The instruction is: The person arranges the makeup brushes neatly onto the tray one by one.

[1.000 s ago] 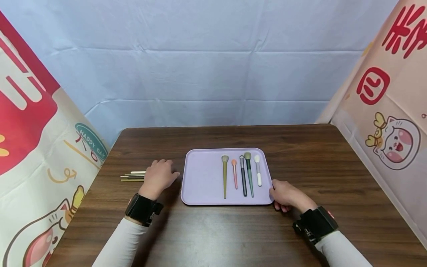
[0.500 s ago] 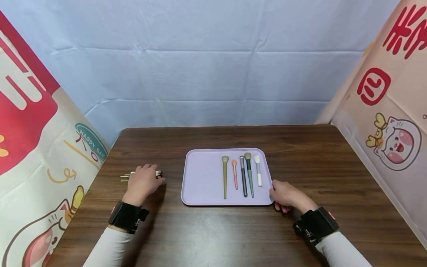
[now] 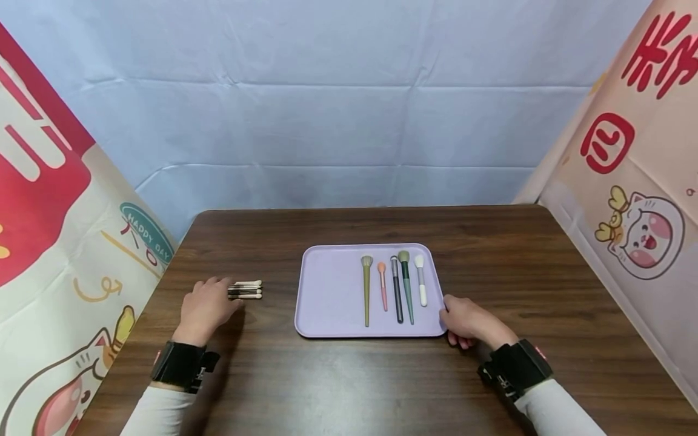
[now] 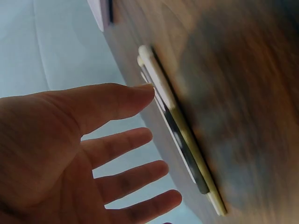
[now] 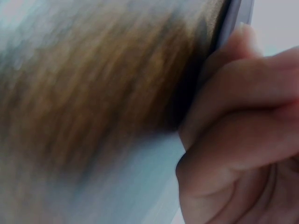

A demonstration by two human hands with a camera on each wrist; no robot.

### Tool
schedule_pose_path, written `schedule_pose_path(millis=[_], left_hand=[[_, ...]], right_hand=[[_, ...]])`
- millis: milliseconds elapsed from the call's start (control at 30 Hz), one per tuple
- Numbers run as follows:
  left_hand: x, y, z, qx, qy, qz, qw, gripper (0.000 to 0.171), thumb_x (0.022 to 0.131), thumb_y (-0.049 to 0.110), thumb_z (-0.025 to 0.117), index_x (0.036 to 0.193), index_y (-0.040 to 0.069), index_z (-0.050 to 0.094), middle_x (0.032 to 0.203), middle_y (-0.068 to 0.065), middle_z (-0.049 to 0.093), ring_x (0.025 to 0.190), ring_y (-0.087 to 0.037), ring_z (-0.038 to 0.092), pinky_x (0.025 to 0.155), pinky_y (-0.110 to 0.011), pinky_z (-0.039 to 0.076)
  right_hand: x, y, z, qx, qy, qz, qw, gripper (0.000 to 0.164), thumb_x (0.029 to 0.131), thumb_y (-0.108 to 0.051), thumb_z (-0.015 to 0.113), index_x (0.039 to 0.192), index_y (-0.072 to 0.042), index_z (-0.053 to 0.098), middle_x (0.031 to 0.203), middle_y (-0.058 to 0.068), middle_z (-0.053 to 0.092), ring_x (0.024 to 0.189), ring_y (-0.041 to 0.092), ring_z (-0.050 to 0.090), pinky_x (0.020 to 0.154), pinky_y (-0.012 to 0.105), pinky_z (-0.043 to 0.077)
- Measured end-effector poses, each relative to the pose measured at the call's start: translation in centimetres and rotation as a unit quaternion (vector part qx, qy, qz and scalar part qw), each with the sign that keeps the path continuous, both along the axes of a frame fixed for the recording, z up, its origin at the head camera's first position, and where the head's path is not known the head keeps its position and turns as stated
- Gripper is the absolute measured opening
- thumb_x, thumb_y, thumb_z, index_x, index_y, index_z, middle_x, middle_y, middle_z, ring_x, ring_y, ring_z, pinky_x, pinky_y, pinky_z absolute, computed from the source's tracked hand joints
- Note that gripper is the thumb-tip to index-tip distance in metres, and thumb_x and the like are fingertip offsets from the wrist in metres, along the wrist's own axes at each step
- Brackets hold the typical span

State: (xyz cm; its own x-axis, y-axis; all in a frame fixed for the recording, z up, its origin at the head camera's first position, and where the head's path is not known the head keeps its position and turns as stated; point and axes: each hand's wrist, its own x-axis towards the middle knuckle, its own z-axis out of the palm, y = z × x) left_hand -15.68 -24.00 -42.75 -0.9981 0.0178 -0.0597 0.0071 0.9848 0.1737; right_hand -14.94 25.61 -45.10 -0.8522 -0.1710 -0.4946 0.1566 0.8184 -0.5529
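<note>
My left hand [image 3: 205, 310] hovers over a bundle of slim sticks [image 3: 245, 290] with pale rounded tips, olive and dark further along. They look like thin brushes; in the head view the hand hides their left ends. In the left wrist view its thumb and fingers are extended, apart from the sticks [image 4: 190, 145]. My right hand [image 3: 473, 320] grips the lower right edge of a lilac tray [image 3: 329, 293], fingers curled at the rim. On the tray lie makeup brushes side by side: olive [image 3: 366, 293], pink [image 3: 383, 287], dark [image 3: 397, 293], green [image 3: 406, 287] and white-tipped [image 3: 421, 280].
Everything lies on a dark wooden table [image 3: 349, 381]. A pale blue cloth [image 3: 338, 121] hangs behind its far edge. Printed cloths stand along the left [image 3: 49, 242] and right [image 3: 627, 200] sides.
My left hand has moved left, away from the tray and along the bundle, uncovering the pale tips and covering the other ends. My right hand and the tray stay where they were.
</note>
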Motion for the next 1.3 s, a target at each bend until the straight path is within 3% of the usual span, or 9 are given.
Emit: schedule_pose_path(millis=[600, 867, 1300], left_hand=[[0.1, -1.6, -0.7, -0.001, 0.018, 0.002, 0.9998, 0.031, 0.089, 0.017, 0.075, 0.116, 0.003, 0.068, 0.111, -0.027, 0.063, 0.101, -0.05, 0.059, 0.074, -0.063, 0.049], [-0.2, -2.2, -1.5, 0.005, 0.069, -0.032, 0.9971, 0.021, 0.086, 0.002, 0.073, 0.106, 0.007, 0.069, 0.094, -0.019, 0.061, 0.087, -0.044, 0.061, 0.067, -0.058, 0.05], [-0.7, -2.6, -1.9, -0.021, 0.083, -0.078, 0.9933, 0.023, 0.087, 0.004, 0.077, 0.108, 0.008, 0.071, 0.103, -0.02, 0.063, 0.093, -0.042, 0.057, 0.072, -0.057, 0.05]], right_hand=[[0.1, 0.0, -0.2, 0.001, 0.002, 0.001, 1.0, 0.012, 0.102, -0.008, 0.04, 0.1, 0.0, 0.049, 0.06, 0.01, 0.06, 0.04, 0.015, 0.05, 0.041, 0.026, 0.042], [0.1, 0.0, -0.2, 0.001, 0.001, 0.001, 1.0, 0.013, 0.102, -0.008, 0.039, 0.102, 0.001, 0.049, 0.06, 0.01, 0.06, 0.04, 0.015, 0.05, 0.041, 0.026, 0.041], [0.0, -0.1, 0.0, 0.004, 0.001, 0.001, 1.0, 0.012, 0.102, -0.008, 0.04, 0.1, 0.0, 0.049, 0.06, 0.01, 0.06, 0.041, 0.015, 0.05, 0.041, 0.026, 0.041]])
